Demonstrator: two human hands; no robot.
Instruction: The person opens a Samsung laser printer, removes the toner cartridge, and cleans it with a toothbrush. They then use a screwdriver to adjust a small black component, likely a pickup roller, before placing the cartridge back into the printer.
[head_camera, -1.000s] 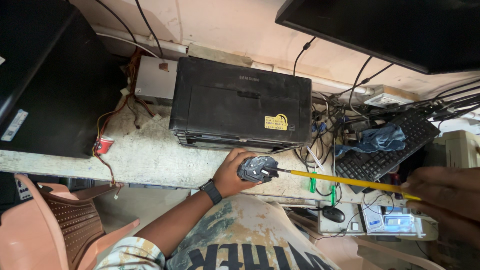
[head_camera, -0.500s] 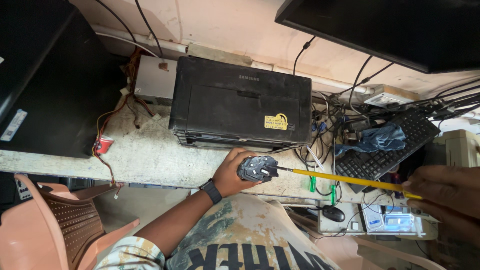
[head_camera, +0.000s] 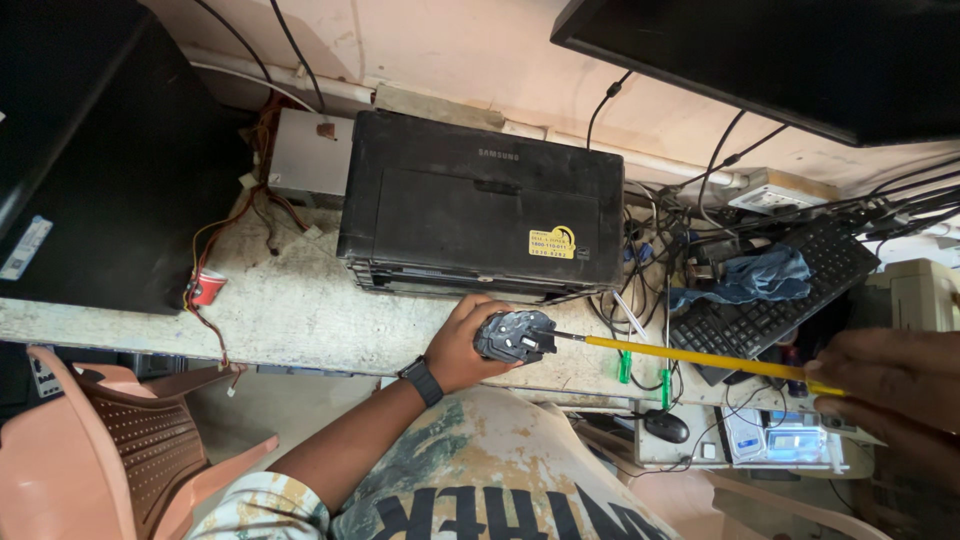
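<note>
Left hand (head_camera: 462, 343) is closed around a black cartridge (head_camera: 516, 336), held at the bench (head_camera: 300, 320) edge in front of the printer (head_camera: 480, 205). Right hand (head_camera: 885, 385) pinches a yellow screwdriver (head_camera: 700, 357), tip touching the cartridge's end.

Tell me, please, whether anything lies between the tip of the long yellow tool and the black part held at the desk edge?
Nothing visible does. The right hand holds the yellow tool, whose tip already meets the black part gripped by the left hand. Cables lie behind the shaft, not across it.
</note>
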